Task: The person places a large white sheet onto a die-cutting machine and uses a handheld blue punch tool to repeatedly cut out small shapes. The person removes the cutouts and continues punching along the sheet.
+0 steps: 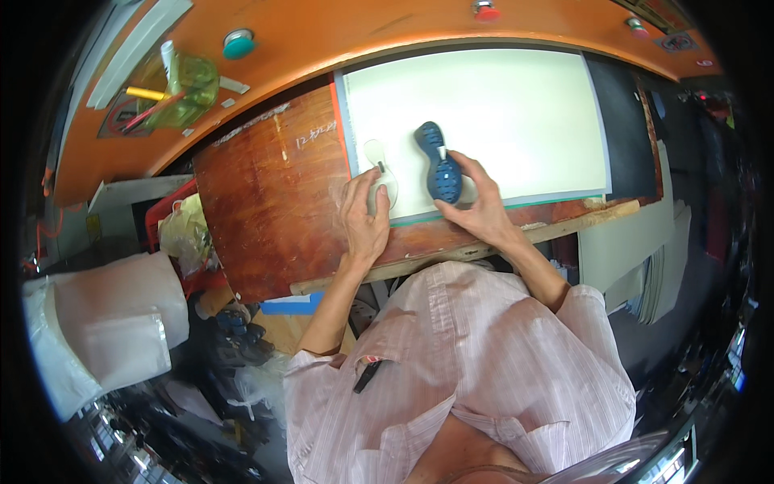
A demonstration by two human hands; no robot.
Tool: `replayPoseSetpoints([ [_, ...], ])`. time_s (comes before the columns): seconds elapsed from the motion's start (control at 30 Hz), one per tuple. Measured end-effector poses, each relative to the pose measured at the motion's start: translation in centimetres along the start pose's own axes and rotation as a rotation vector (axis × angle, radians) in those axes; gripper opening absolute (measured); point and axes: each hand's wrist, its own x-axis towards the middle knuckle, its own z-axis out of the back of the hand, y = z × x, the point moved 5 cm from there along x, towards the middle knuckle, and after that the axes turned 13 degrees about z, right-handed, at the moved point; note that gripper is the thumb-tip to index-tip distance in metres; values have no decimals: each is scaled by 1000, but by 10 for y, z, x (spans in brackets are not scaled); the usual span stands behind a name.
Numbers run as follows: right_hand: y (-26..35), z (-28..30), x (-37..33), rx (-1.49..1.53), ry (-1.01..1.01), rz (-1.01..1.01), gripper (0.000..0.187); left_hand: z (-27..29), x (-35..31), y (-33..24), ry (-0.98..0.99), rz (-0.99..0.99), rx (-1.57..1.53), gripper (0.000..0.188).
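Note:
A dark blue shoe sole point(446, 179) with a textured tread and a white patch at its waist stands over the white sheet point(524, 121). My right hand point(481, 206) grips its near, wider end, with the thumb at the bottom end and the fingers along its right side. To its left lies a pale, sole-shaped piece point(374, 151) with a small dark mark in the middle. My left hand point(367, 216) rests over the left side of this piece, its thumb spread from the fingers. The piece's near part is partly hidden by the hand.
The white sheet lies on a reddish-brown wooden board point(258, 185) with a worn front edge. Behind rises an orange machine panel point(347, 32) with a green button point(239, 44) and a red button point(485, 10). A green pen holder point(193, 89) hangs at left. White sacks point(121, 315) stand lower left.

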Motion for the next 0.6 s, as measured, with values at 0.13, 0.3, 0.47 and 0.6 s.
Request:
replayPoseSetpoints([
  [0.13,6,-13,8,-255,56,110,80,-36,11,-25,-69,-149,89,47],
  [0.3,8,3,22,-277,71,174,57,-55,15,-23,-49,-178,105,42],
  [0.47,2,4,64,-430,261,249,39,-55,18,-19,-61,-205,107,36],
  [0.6,1,2,85,-505,375,356,36,-55,25,-20,-57,-200,108,36],
])
